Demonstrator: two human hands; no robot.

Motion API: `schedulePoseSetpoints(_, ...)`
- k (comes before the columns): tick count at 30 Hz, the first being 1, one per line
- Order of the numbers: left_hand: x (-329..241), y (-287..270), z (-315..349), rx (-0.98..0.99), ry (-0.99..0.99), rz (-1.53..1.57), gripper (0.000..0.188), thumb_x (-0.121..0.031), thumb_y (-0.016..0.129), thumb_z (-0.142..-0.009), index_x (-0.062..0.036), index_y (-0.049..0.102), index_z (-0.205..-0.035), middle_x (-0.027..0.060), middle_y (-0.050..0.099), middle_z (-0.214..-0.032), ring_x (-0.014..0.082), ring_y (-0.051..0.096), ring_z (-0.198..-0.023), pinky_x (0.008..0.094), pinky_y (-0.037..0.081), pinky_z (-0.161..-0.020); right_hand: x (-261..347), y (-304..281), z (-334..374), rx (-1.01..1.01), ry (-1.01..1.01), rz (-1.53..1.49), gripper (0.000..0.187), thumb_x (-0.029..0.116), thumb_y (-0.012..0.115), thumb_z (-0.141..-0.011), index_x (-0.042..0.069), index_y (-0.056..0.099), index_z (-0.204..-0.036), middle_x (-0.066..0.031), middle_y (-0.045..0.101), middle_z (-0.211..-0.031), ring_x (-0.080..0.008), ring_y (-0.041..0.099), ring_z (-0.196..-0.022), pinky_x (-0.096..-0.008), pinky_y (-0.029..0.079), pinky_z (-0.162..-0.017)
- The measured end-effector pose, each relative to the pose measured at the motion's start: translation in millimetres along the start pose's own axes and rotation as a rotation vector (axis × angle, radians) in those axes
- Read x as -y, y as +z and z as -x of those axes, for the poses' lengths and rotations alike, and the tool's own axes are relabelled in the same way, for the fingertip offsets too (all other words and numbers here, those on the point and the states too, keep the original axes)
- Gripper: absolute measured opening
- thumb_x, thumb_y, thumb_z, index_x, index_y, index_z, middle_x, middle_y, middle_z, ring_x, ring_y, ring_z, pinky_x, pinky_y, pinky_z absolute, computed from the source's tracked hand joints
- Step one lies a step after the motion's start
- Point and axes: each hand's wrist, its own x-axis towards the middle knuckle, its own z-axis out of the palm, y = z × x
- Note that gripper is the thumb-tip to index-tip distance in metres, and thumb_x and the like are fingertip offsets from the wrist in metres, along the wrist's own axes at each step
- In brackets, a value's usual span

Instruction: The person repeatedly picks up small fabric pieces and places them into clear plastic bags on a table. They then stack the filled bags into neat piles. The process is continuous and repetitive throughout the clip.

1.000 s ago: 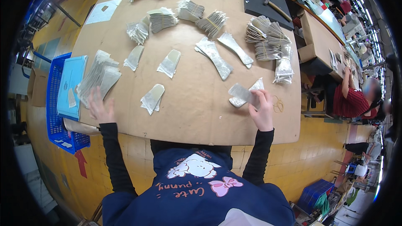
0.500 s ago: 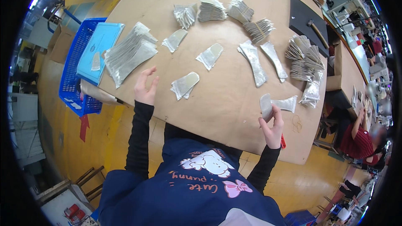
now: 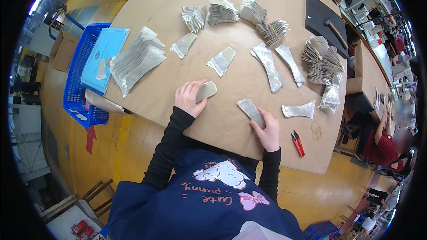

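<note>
My left hand (image 3: 190, 98) lies over a short, rounded light-grey fabric piece (image 3: 207, 90), fingers on top and thumb along its near side; the hand covers its wider end. To the right, my right hand (image 3: 267, 130) pinches a grey strip-shaped fabric piece (image 3: 251, 111) between thumb and fingers, just over the table. Two more short rounded pieces lie beyond my left hand, a nearer one (image 3: 222, 61) and a farther one (image 3: 183, 45). Beside my right hand is a single waisted grey piece (image 3: 298, 110); two longer waisted stacks, one (image 3: 268, 68) and another (image 3: 291, 65), lie beyond it.
Red thread snips (image 3: 298, 144) and rubber bands (image 3: 316, 130) lie at the near right. Bundled pieces (image 3: 223, 12) stand farther back. A fanned stack (image 3: 138, 60) is at left by a blue basket (image 3: 71, 86). A hammer (image 3: 336, 33) rests on a black board (image 3: 313, 18).
My left hand has moved right onto the rounded fabric piece. My right hand has come left with its grey piece, leaving the waisted piece and the snips uncovered.
</note>
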Motion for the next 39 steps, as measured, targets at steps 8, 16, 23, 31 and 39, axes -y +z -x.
schedulePoseSetpoints(8, 11, -12, -50, -0.250, 0.086, -0.190, 0.055, -0.029, 0.077, -0.076, -0.0122, 0.061, -0.126, 0.0093, 0.062, -0.128, 0.0294, 0.055, -0.121, 0.0431, 0.036, -0.105, -1, 8, -3, -0.142, -0.015, -0.015, 0.042, 0.023, 0.077, -0.079, 0.007, 0.067, -0.117, -0.0098, 0.071, -0.105, -0.0265, 0.064, -0.085, -0.0357, 0.043, -0.077)
schedulePoseSetpoints(16, -40, 76, -102, -0.178, -0.017, 0.073, 0.063, -0.021, 0.075, -0.077, -0.0077, 0.052, -0.134, 0.0188, 0.056, -0.127, 0.0372, 0.051, -0.120, 0.0448, 0.045, -0.100, -22, 18, 10, -0.274, 0.088, -0.204, 0.028, 0.012, 0.076, -0.083, 0.003, 0.066, -0.108, -0.0111, 0.070, -0.095, -0.0240, 0.064, -0.081, -0.0337, 0.048, -0.073)
schedulePoseSetpoints(23, -61, 41, -24, 0.415, 0.475, 0.327, 0.060, -0.012, 0.070, -0.080, -0.0081, 0.052, -0.137, 0.0163, 0.059, -0.127, 0.0350, 0.055, -0.119, 0.0465, 0.040, -0.106, -25, 9, 5, -0.696, 0.230, -0.808, 0.022, 0.006, 0.063, -0.096, -0.004, 0.056, -0.114, -0.0052, 0.064, -0.099, -0.0089, 0.058, -0.090, -0.0243, 0.048, -0.081)
schedulePoseSetpoints(31, -62, 7, -36, 0.284, 0.420, 0.450, 0.064, -0.012, 0.074, -0.080, -0.0102, 0.051, -0.140, 0.0142, 0.057, -0.135, 0.0355, 0.053, -0.124, 0.0498, 0.035, -0.112, -25, 6, -2, -0.716, 0.261, -0.889, 0.021, 0.006, 0.059, -0.098, -0.003, 0.055, -0.116, -0.0084, 0.066, -0.103, -0.0123, 0.061, -0.093, -0.0265, 0.047, -0.087)
schedulePoseSetpoints(39, -79, 30, 2, 0.243, 0.199, 0.255, 0.033, -0.021, 0.073, -0.082, -0.0137, 0.065, -0.113, 0.0078, 0.056, -0.115, 0.0289, 0.053, -0.108, 0.0440, 0.043, -0.089, -43, -17, 27, -0.783, 0.089, -1.004, 0.019, 0.005, 0.051, -0.089, 0.001, 0.056, -0.107, -0.0099, 0.063, -0.092, -0.0159, 0.058, -0.080, -0.0265, 0.046, -0.070)
